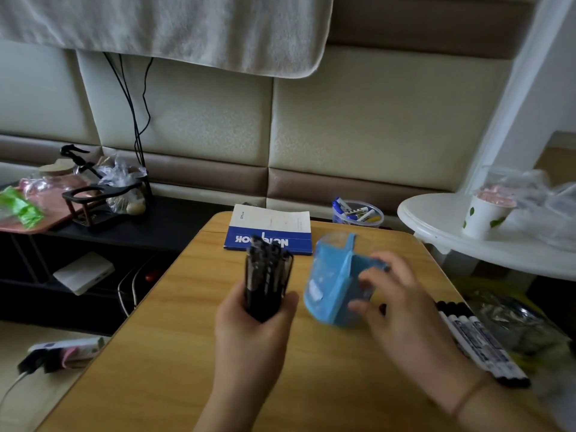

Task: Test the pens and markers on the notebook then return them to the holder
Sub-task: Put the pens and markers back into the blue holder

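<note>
Above the table, left hand clutches pens; right hand grasps holder.

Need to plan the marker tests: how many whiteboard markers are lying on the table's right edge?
3 visible whiteboard markers, side by side at the table's right edge, beside the right hand; the forearm may hide more.

A grey towel hangs across the top of the frame over cream wall panels. At left, a pink tray holds a green packet and a black stand. At right, a white round table carries a leaf-printed paper cup.
</note>
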`<state>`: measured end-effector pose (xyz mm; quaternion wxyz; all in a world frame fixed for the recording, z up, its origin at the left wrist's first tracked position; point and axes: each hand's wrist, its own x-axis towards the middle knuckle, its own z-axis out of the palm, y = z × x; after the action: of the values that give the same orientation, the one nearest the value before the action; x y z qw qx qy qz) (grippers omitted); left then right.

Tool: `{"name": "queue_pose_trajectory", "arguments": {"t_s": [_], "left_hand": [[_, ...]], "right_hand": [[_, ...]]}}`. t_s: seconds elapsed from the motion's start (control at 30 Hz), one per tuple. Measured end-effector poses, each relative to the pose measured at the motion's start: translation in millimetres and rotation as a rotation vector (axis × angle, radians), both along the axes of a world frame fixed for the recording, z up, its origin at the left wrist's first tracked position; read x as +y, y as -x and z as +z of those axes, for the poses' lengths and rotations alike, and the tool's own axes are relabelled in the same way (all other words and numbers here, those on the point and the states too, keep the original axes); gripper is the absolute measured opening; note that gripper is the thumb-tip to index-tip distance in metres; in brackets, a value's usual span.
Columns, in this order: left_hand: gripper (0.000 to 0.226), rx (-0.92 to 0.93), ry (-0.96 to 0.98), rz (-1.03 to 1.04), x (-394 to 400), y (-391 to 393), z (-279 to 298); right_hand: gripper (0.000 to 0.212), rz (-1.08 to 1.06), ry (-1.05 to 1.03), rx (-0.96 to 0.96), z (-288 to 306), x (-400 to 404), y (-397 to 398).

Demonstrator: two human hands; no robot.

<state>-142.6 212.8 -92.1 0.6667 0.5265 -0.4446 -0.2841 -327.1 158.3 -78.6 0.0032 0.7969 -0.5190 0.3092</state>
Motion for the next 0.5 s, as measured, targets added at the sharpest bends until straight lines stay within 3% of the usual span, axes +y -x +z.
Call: {"name": "queue_pose_trajectory", "arguments": {"t_s": [0.17, 0.27, 0.37, 0.4, 0.5], "left_hand": [[0.013, 0.044, 0.154, 0.118, 5, -13, 21], [0.017, 0.001, 0.206, 0.143, 10, -11, 26], [0.025, -0.120, 0.265, 0.108, 13, -5, 30], [0.022, -0.175, 0.282, 0.088, 13, -4, 32], [0.013, -0.358, 0.313, 0.082, 12, -2, 31]], "right_hand": [[0.048, 0.143, -0.059, 0.033, -17, 67, -19], [0.044, 0.157, -0.031, 0.009, -21, 72, -27], [0.045, 0.124, -0.096, 0.120, -3, 73, -24], [0.049, 0.128, -0.038, 0.078, 8, 73, -22], [0.051, 0.218, 0.160, -0.368, 56, 85, -23]]}}
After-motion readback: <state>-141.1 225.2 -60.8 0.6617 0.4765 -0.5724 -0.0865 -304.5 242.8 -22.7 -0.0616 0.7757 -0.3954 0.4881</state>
